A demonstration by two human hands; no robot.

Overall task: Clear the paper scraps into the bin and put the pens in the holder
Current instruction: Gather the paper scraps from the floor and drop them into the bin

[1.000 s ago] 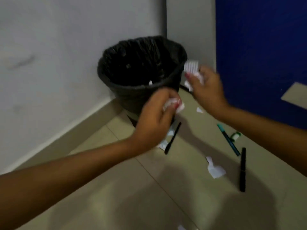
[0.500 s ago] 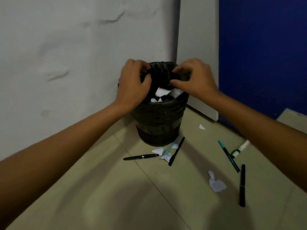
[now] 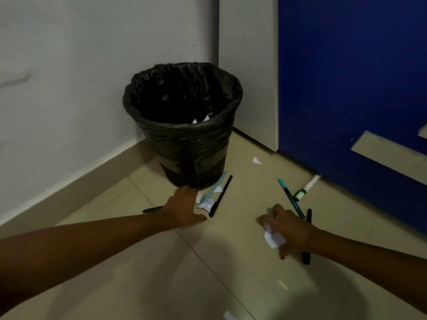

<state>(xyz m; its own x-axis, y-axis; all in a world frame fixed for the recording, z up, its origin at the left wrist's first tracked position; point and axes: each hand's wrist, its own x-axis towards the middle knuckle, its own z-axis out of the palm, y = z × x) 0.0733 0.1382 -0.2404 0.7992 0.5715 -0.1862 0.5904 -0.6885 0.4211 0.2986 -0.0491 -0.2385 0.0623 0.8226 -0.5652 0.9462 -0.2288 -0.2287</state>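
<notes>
A bin (image 3: 184,129) lined with a black bag stands in the corner, with white scraps (image 3: 203,118) inside it. My left hand (image 3: 184,209) lies spread on the floor at the bin's base, its fingertips beside small paper scraps (image 3: 208,204). A light blue pen (image 3: 212,190) and a black pen (image 3: 220,196) lie there too. Another black pen (image 3: 151,209) pokes out behind my left wrist. My right hand (image 3: 293,229) curls around a crumpled paper scrap (image 3: 272,237) on the floor. It covers part of a black pen (image 3: 306,257). No pen holder is in view.
A teal pen (image 3: 290,197) and a green-and-white marker (image 3: 308,188) lie near the blue door (image 3: 346,88). One small scrap (image 3: 256,160) lies to the right of the bin, another (image 3: 228,316) at the bottom edge. White walls close the left and back.
Both hands left the bin's rim and dropped to the floor. The left went to the scraps at the bin's base, and the right closed over the larger scrap.
</notes>
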